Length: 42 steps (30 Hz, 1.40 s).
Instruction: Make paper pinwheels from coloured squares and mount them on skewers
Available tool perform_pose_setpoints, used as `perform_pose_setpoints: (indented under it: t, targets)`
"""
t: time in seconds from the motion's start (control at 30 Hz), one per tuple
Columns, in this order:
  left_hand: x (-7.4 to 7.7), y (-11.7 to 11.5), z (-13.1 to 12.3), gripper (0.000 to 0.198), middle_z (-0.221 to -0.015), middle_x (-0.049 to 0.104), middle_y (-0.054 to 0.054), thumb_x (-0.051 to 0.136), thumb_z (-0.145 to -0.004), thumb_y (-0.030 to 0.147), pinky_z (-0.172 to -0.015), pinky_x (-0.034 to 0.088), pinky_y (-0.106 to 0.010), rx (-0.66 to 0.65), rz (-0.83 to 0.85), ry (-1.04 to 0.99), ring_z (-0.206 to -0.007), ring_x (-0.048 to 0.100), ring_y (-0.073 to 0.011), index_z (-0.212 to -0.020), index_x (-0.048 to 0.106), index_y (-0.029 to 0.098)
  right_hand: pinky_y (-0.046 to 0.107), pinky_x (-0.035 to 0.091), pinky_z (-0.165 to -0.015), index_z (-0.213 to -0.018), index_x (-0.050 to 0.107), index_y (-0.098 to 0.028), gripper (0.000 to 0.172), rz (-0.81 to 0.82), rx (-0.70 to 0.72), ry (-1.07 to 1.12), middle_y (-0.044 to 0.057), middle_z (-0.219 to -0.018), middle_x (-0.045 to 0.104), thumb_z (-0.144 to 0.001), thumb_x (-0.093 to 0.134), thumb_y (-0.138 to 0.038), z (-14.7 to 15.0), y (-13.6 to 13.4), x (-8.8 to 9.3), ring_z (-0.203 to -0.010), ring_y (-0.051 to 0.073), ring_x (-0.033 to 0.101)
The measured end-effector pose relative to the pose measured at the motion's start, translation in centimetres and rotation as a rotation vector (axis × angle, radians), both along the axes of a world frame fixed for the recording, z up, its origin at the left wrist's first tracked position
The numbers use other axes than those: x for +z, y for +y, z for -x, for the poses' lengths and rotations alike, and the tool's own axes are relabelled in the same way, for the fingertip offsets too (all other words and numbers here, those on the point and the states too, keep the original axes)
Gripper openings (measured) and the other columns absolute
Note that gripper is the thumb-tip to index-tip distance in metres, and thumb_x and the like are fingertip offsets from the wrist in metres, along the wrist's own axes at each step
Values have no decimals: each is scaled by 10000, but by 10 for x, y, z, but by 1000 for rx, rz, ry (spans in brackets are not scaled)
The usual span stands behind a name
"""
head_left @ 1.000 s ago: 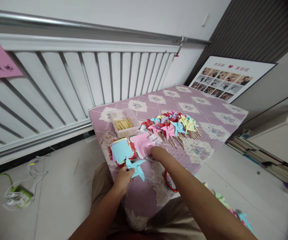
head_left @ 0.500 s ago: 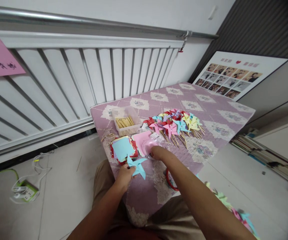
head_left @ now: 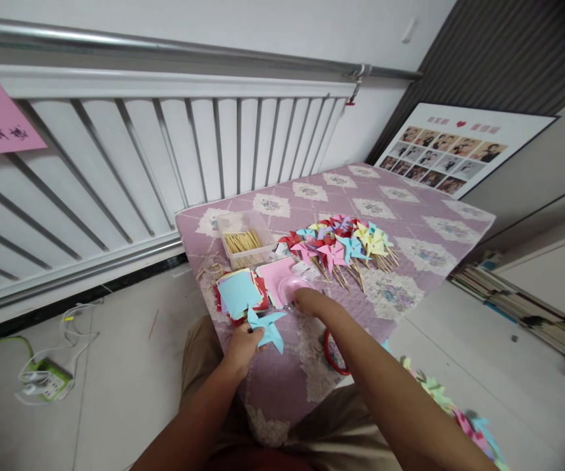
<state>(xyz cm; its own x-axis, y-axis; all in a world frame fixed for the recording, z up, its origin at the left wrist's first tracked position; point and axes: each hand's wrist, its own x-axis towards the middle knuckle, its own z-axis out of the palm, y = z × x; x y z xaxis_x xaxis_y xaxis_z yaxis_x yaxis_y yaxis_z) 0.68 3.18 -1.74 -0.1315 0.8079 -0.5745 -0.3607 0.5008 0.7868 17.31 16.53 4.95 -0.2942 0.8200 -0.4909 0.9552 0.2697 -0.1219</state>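
Observation:
A light blue paper pinwheel [head_left: 269, 327] is pinched in my left hand [head_left: 244, 343], just below a stack of coloured paper squares [head_left: 239, 293]. My right hand [head_left: 305, 301] reaches down at a clear round dish [head_left: 290, 286] that sits by a pink sheet [head_left: 273, 273]; its fingertips are hidden, so what they hold cannot be made out. Behind the stack stands a clear plastic box [head_left: 257, 256] of thin wooden sticks [head_left: 243, 241]. Finished pinwheels on sticks [head_left: 351, 245] lie in a heap further right. A red ring-shaped thing [head_left: 330, 356] is partly under my right forearm.
The purple patterned tablecloth [head_left: 273, 386] covers the table beside a white radiator [head_left: 223, 144]. A photo board [head_left: 449, 150] leans at the far end. More paper pinwheels [head_left: 437, 392] are low at the right, and a green power strip [head_left: 55, 379] lies on the floor.
The whole view has shifted slightly. Both hands stay in almost the same places, with the blue pinwheel still in my left hand.

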Motion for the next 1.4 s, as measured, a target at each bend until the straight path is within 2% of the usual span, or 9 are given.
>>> perform_pose_setpoints:
  t: [0.17,0.33,0.5,0.6,0.73,0.8,0.9,1.07,1.4]
  targets:
    - [0,1,0,173,-821,703,-48,693,-713,218,-580,519,-235,0,7,0,-710,643,-156,-871,671,153,407,545,-836,-1131,614,-161,262,-10,-9,58,76,-1153,638,-925,597,-321,-5,2,11,-972,207,640]
    - [-1,1,0,136,-813,700,-48,688,-726,226,-593,526,-246,3,14,-2,-718,653,-165,-845,664,165,344,537,-745,-932,648,-143,195,-112,-93,196,26,-926,678,-915,603,-332,-10,2,4,-803,160,648]
    - [3,0,0,99,-771,691,-42,674,-742,215,-595,526,-245,-1,16,10,-694,641,-156,-825,658,163,241,433,-624,-742,619,-156,49,-224,-181,434,3,-695,650,-787,618,-138,-10,-5,1,-640,128,571]
    - [8,-1,0,91,-781,698,-43,663,-749,212,-597,527,-246,-8,15,18,-702,638,-157,-826,662,164,218,412,-590,-767,602,-175,86,-246,-193,601,-12,-693,639,-802,523,-165,-13,-21,10,-610,119,548]
    - [12,-3,0,90,-829,715,-34,647,-747,202,-631,529,-251,-5,-2,23,-737,645,-161,-834,665,187,211,430,-577,-725,581,-199,176,-202,-150,746,-34,-667,611,-843,477,-279,-22,-62,13,-609,126,557]
    - [13,-3,-1,85,-825,716,-37,645,-746,206,-637,529,-256,-6,4,22,-738,648,-163,-827,662,188,213,438,-584,-712,580,-203,162,-195,-147,760,-30,-670,613,-831,485,-259,-24,-84,4,-620,132,567]
    - [11,-2,-1,93,-843,717,-48,652,-739,217,-639,529,-260,-12,16,27,-749,654,-170,-825,658,184,236,430,-579,-672,560,-201,153,-243,-190,712,-5,-643,597,-814,506,-218,-25,-108,-21,-616,156,567]
    - [7,-2,-1,116,-895,719,-51,639,-748,240,-673,537,-260,-27,25,60,-820,659,-178,-854,652,194,300,439,-673,-703,591,-186,128,-351,-207,588,76,-757,629,-807,524,-151,-22,-124,-56,-717,216,597]
    - [10,-6,-3,131,-885,704,-52,621,-753,270,-648,517,-244,-29,14,122,-793,643,-171,-853,652,192,281,426,-659,-753,605,-190,221,-432,-139,527,81,-752,640,-834,445,-61,-29,-130,-71,-696,205,594]
